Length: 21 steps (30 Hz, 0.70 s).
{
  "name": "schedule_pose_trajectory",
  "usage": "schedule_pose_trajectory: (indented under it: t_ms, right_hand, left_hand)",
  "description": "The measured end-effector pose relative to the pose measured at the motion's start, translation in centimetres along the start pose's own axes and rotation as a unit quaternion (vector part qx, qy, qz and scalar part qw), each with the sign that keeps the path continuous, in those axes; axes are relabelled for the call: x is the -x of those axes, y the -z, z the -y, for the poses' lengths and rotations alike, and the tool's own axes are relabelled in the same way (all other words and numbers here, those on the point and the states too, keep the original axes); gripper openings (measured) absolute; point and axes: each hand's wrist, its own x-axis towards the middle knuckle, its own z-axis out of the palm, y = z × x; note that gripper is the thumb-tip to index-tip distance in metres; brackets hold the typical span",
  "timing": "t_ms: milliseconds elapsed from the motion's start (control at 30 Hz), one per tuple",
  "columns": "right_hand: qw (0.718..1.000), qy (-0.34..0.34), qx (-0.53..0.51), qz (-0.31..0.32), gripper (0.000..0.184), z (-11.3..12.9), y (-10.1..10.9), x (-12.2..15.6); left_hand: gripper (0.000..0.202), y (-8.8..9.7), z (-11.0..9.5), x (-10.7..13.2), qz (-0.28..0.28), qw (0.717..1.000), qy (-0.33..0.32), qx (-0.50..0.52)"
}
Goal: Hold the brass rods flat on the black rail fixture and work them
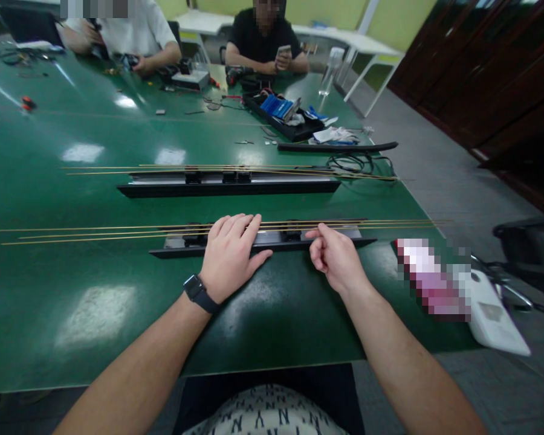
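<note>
My left hand [233,254] lies palm down across the nearer black-and-silver rail [272,241], fingers stretched over several thin brass-coloured rods [95,234]. It wears a black watch [200,293]. Further right, my right hand [335,254] is at the same rail, its fingers curled in and one fingertip by the rods. Whether something small is between those fingers is hidden. The rods run lengthwise along the rail, across black blocks [292,230], and stick out past both ends. Part of the rail and rods is covered by my left hand.
Behind lies a second rail [231,188] with similar rods. A black strip [338,147], coiled cable [351,162] and black tray [294,128] lie farther back. A white phone-like object [494,314] is at the right edge. Two people sit across the green table [131,338].
</note>
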Motion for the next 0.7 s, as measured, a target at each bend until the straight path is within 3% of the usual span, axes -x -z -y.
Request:
schedule_pose_trajectory:
  t_ms: [300,700]
  right_hand:
    - [0.999,0.006,0.018,0.031,0.040,0.13,0.30,0.02]
    - [1.000,0.008,0.021,0.003,0.041,0.20,-0.06,0.21]
  left_hand:
    - [0.063,-0.02,-0.04,0.02,-0.003,1.000,0.001,0.002]
    - [0.063,-0.16,0.14,0.08,-0.005,1.000,-0.001,0.005]
